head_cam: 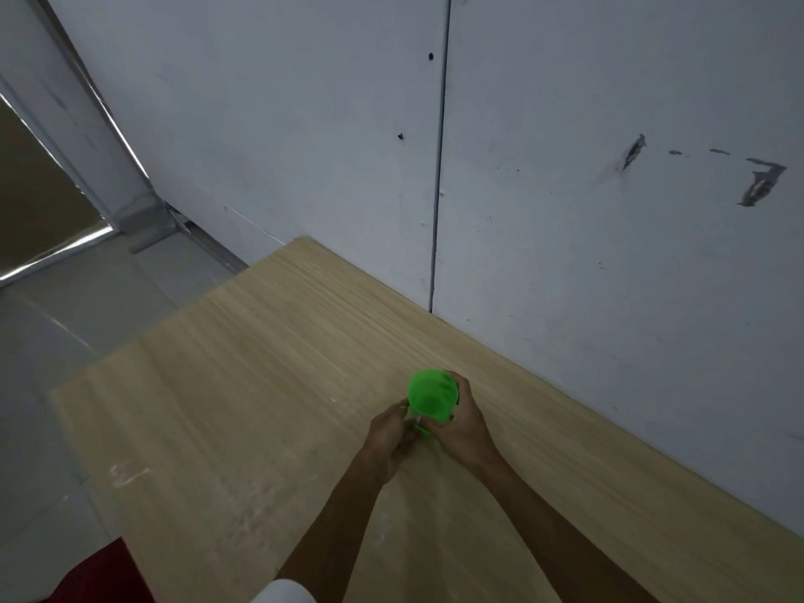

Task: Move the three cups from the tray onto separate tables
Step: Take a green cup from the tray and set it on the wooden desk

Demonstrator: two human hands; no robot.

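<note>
A bright green cup (432, 393) sits low over the light wooden table (261, 363), close to the wall side. Both hands hold it. My right hand (463, 422) wraps around its right side, fingers curled over the rim. My left hand (391, 433) grips its lower left part near the base. Whether the cup's base touches the tabletop is hidden by the hands. No tray and no other cups are in view.
A grey-white panelled wall (565, 211) runs along the table's far right edge. Grey tiled floor (65, 341) lies beyond the table's left edge, with a metal door frame (143, 219) at the back left. Something red (104, 576) shows at the bottom left.
</note>
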